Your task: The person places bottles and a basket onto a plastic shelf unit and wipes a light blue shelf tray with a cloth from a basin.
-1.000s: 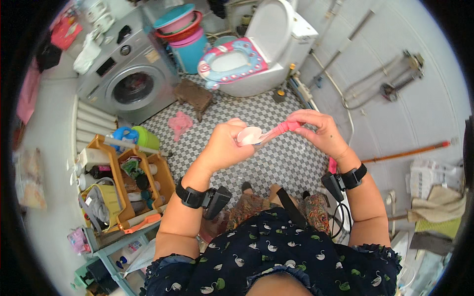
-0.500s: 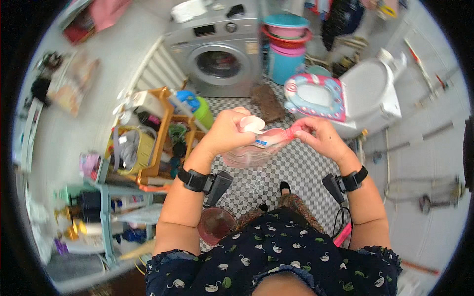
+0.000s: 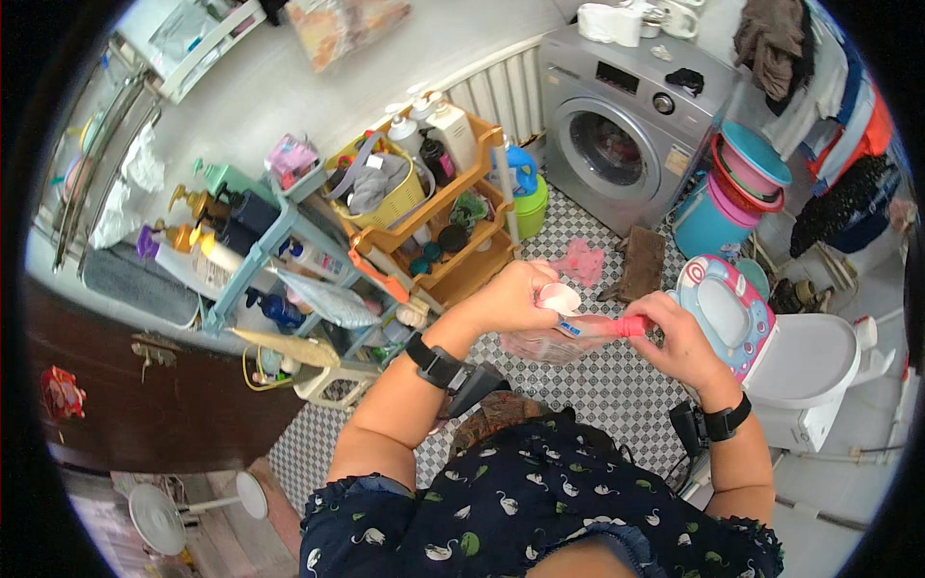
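Note:
In front of my body, my left hand (image 3: pixel 520 297) is closed round one side of a see-through plastic bag (image 3: pixel 549 345) with a small blue label. A small white rounded piece, scoop-like (image 3: pixel 559 299), shows at the same hand's fingers; its exact kind is unclear. My right hand (image 3: pixel 679 337) pinches the bag's narrow red end (image 3: pixel 631 327), which could be a cap or a gathered neck. The bag hangs between both hands above the floor, and its contents cannot be made out.
A washing machine (image 3: pixel 617 144) stands ahead, with stacked basins (image 3: pixel 756 154) beside it. The toilet (image 3: pixel 805 366) is at right. Shelves with bottles (image 3: pixel 231 299) and a wooden rack (image 3: pixel 462 255) line the left. Pink plastic (image 3: pixel 580 262) and a brown mat (image 3: pixel 636 265) lie on the chequered floor (image 3: pixel 578 390).
The view has turned to the left, bringing the shelves and the dark door further in. Both hands keep hold of the bag, and its red end shows more plainly at my right fingers.

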The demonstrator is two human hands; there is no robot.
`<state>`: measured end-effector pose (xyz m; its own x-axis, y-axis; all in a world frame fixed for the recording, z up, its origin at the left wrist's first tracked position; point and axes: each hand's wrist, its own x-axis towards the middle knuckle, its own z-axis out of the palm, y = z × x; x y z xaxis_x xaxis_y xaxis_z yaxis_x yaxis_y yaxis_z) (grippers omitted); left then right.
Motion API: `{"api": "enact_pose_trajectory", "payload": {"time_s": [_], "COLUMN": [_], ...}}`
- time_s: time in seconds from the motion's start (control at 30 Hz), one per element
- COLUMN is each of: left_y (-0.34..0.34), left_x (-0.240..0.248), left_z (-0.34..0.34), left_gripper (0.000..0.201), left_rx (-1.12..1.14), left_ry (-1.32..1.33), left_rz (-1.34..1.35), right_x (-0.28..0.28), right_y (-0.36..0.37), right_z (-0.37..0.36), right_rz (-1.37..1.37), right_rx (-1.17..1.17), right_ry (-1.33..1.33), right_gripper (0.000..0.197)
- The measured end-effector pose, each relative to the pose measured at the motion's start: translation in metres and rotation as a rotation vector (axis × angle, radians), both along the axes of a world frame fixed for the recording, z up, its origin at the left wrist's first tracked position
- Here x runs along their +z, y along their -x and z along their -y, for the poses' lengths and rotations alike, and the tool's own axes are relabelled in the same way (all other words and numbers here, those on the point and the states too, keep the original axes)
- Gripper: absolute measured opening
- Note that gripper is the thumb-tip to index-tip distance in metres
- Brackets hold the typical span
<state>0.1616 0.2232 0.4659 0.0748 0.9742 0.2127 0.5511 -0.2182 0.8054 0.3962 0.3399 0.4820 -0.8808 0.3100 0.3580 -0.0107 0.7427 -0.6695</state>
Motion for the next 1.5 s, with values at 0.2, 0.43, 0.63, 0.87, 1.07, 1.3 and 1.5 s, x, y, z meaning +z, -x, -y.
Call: {"api": "enact_pose_trajectory", "payload": {"time_s": [0.2, 0.43, 0.63, 0.87, 1.07, 1.3, 1.5], "left_y": [0.004, 0.019, 0.035, 0.047, 0.046, 0.035, 0.035], "left_x": [-0.021, -0.043, -0.044, -0.054, -0.058, -0.073, -0.090], "left_z": [0.008, 0.024, 0.031, 0.037, 0.035, 0.026, 0.027], "left_gripper": [0.019, 0.018, 0.018, 0.015, 0.016, 0.012, 0.011], "left_rx": [0.089, 0.140, 0.159, 0.175, 0.161, 0.158, 0.207], "left_ry": [-0.004, -0.015, -0.007, 0.020, 0.073, 0.113, 0.074], "left_rz": [0.063, 0.002, -0.006, 0.022, 0.014, -0.041, 0.018], "right_x": [-0.023, -0.039, -0.060, -0.062, -0.094, -0.115, -0.129], "right_y": [0.023, 0.046, 0.061, 0.074, 0.074, 0.084, 0.096], "right_z": [-0.012, 0.005, 0.005, 0.009, 0.005, 0.002, 0.000], "right_rz": [0.536, 0.199, 0.402, 0.187, 0.261, 0.460, 0.585], "right_rx": [-0.219, -0.114, -0.178, -0.009, -0.054, -0.316, -0.416], "right_ry": [0.239, 0.136, 0.214, 0.153, 0.265, 0.980, 1.218], "right_gripper": [0.021, 0.026, 0.022, 0.022, 0.018, 0.023, 0.026]}}
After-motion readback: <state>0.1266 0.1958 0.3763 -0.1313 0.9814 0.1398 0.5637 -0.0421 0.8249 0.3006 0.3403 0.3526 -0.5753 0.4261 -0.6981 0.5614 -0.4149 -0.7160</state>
